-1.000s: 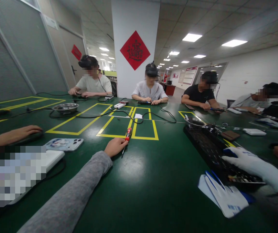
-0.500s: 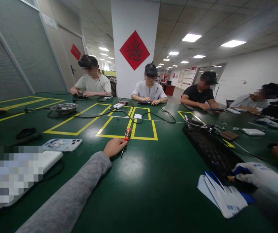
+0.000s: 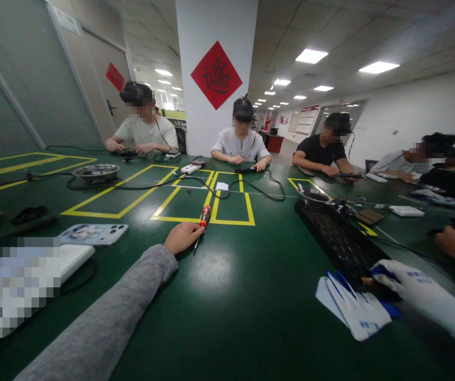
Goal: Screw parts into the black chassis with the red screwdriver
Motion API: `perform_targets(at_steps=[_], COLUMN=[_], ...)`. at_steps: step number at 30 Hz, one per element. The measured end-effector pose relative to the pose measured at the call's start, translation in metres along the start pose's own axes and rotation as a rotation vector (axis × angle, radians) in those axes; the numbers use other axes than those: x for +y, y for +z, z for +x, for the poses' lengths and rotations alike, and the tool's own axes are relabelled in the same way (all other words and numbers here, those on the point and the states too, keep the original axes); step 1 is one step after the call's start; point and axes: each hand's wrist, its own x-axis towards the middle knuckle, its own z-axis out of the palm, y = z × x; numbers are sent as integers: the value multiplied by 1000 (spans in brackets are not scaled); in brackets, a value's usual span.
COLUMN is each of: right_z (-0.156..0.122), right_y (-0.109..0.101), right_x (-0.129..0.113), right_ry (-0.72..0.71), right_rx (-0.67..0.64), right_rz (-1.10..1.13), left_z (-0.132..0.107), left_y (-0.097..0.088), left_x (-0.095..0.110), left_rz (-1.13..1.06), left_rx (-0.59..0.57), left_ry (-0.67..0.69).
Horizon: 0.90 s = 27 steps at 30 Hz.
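Note:
My left hand [image 3: 183,236], in a grey sleeve, is closed with its fingertips on a screwdriver [image 3: 205,216] that has a red and clear handle. The handle points away across the green table, just over a yellow tape line, and the thin dark shaft slants back towards me. Beyond the tip of the handle lies a small white piece of paper [image 3: 222,187]. To the left of my forearm are a phone in a patterned case [image 3: 94,234] and a white box [image 3: 77,258], partly blurred out. My right hand does not show.
A co-worker's gloved hand [image 3: 410,283] reaches in from the right to a long black tray [image 3: 336,238]. White work gloves [image 3: 360,309] lie before it. Metal bowls [image 3: 96,173], black cables [image 3: 247,185] and yellow tape outlines are on the table. Several people sit around it.
The view has shifted slightly, so most things sit a little further left and higher. My left hand keeps its hold on the screwdriver. Another person's hand now shows at the left edge.

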Motion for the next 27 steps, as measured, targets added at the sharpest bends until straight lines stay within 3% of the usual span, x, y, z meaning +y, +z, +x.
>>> perform_targets(at_steps=[4,8,10,12,16,20,23,27], right_z=[0,-8,-11,-10,-1,16,34,55], right_y=[-13,-8,-2,1,-12,-36,-43,-37], right_x=[-5,-7,-5,-2,-7,-29,-37,-18], right_ry=[-181,-284,-266,-253,-175,-7,-25,85], right_rx=[-137,20,121,142,46,-100,9,125], right_rz=[117,144,148,164,254,262,192,61], left_z=[0,0,0,0,2,3,2,1], left_y=[0,0,0,1,2,3,3,1], left_x=[1,2,2,1,-3,-4,-4,-2], left_rz=[-6,-3,0,1,6,13,9,5], left_rx=[-9,-11,-11,-10,8,12,7,5], left_ry=[4,2,9,15,29,32,35,38])
